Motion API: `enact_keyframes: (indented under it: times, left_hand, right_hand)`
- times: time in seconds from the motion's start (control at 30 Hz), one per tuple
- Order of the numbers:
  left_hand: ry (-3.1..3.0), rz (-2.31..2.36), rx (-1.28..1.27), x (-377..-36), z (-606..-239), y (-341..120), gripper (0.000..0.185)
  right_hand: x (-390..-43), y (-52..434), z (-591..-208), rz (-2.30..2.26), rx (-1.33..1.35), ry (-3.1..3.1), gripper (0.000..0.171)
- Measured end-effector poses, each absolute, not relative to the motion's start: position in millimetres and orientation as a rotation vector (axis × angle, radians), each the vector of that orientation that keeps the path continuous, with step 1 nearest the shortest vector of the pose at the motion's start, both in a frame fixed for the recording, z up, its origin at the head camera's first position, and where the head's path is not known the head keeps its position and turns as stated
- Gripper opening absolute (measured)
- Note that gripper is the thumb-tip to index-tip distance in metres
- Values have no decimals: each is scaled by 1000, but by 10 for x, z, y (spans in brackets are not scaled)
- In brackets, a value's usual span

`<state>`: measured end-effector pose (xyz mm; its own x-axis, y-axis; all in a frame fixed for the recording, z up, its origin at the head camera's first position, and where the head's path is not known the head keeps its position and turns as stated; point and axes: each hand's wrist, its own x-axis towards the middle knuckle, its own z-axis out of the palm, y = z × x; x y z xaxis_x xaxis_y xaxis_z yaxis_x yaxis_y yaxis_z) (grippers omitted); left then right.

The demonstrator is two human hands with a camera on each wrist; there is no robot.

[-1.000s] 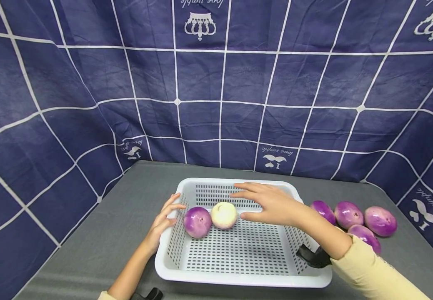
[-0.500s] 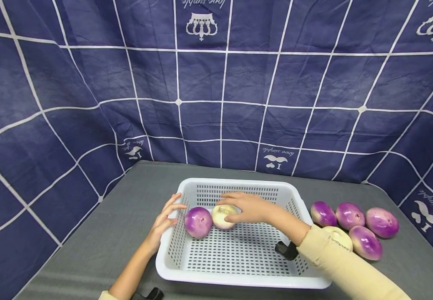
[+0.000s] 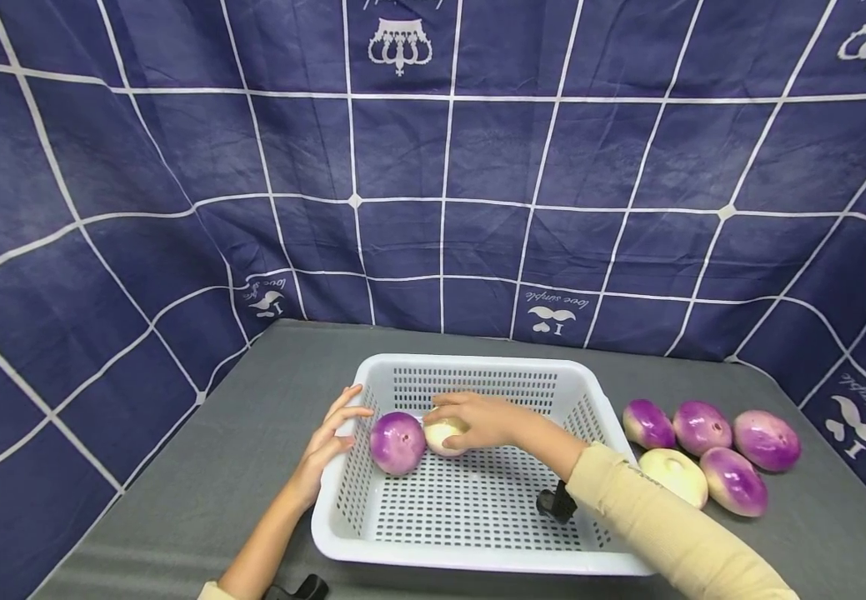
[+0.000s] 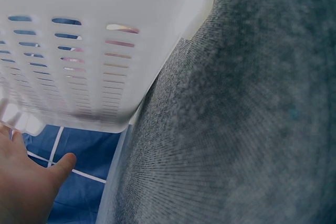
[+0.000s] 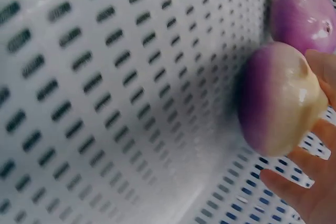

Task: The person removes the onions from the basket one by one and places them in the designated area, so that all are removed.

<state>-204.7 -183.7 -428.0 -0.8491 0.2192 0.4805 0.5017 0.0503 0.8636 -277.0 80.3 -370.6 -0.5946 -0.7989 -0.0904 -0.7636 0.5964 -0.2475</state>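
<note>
While the left hand (image 3: 325, 446) rests on the left rim of the white perforated basket (image 3: 478, 562) with its fingers apart, the right hand (image 3: 478, 421) is now down upon the white-crowned turnip (image 5: 275, 100) inside it. The thumb and fingers are curved around this turnip, on its pale side, and one finger stands free below; how firmly they press, I cannot tell. This turnip sits in the left half of the basket, just beside the purple turnip (image 3: 397, 443). What changes is the contact: one second earlier the right hand is spread to the right of the white-crowned turnip, with a gap between; now the gap is closed. For the work, it seems to mean that this turnip is under control of the hand, though it lies in nearly the same place.

Compared with that earlier frame, the left hand and the basket keep their places. The right forearm is lower, so the pale turnip (image 3: 674, 477) outside, before almost hidden, is now visible. It lies with four purple-skinned turnips (image 3: 703, 427) toward the right edge of the counter (image 3: 215, 483).
</note>
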Motion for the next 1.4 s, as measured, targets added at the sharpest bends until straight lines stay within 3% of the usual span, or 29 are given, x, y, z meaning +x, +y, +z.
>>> enact_keyframes:
  times: [0.63, 1.4]
  left_hand:
    - [-2109, -1903, -728, -2046, -4272, -1850, 39]
    - [-2121, -1896, -723, -2039, -4273, -1861, 38]
  right_hand:
    - [-2853, 824, -3683, -310, -1315, 2558, 40]
    - [-2794, 899, -3474, -473, -1131, 2447, 41]
